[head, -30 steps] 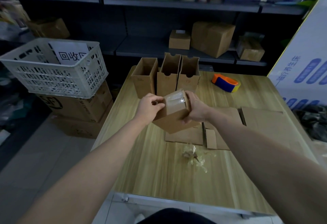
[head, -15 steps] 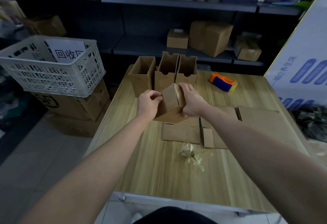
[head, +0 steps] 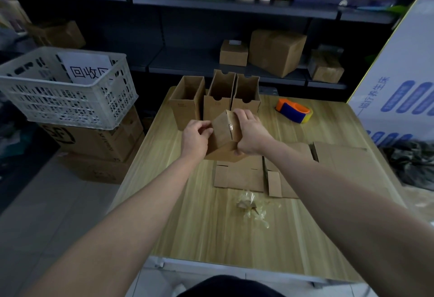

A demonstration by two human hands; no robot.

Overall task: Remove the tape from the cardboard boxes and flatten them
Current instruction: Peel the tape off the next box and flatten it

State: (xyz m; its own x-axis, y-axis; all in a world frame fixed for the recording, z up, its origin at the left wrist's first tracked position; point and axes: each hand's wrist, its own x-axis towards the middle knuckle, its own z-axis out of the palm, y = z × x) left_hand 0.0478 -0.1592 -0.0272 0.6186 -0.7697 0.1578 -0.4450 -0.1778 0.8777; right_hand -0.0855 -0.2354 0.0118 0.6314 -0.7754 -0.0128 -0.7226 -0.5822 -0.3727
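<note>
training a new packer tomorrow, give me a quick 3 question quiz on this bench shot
1. True or false: the tape dispenser lies on the table, to the right of the upright open boxes.
2. What do the left hand and the right hand grip between them? A) a small cardboard box B) a white crate C) a paper cup
3. How many open boxes stand upright at the table's far edge?
Key: 1 true; 2 A; 3 three.
</note>
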